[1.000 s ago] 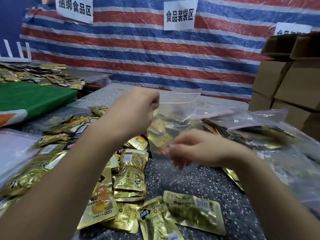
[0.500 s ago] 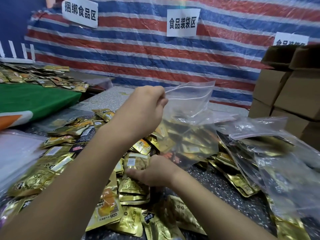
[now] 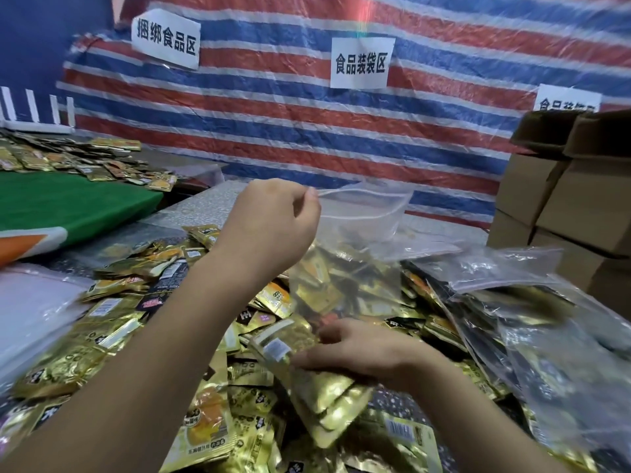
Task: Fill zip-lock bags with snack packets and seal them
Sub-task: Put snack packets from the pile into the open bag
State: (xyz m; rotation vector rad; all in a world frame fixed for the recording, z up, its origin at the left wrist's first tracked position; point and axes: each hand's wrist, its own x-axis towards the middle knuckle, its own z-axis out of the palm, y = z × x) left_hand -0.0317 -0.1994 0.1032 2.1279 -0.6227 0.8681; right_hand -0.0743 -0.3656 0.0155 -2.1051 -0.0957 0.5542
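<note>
My left hand (image 3: 273, 223) pinches the top edge of a clear zip-lock bag (image 3: 362, 213) and holds it up with its mouth gaping; several gold snack packets show through its lower half. Lower down, my right hand (image 3: 362, 353) grips a small bunch of gold snack packets (image 3: 290, 343), lifted just off the heap. A big heap of loose gold packets (image 3: 112, 339) covers the speckled table (image 3: 403, 404) under both arms.
Filled zip-lock bags (image 3: 512, 302) lie in a pile at the right. Cardboard boxes (image 3: 563, 206) are stacked at the far right. A green-covered table (image 3: 68, 203) with more packets stands at the left, flat clear bags (image 3: 30, 312) beside it. A striped tarp with paper signs (image 3: 362, 63) forms the back wall.
My right hand dropped from the bag to the heap, then closed on a bunch of packets and raised them. My left hand kept the bag held up.
</note>
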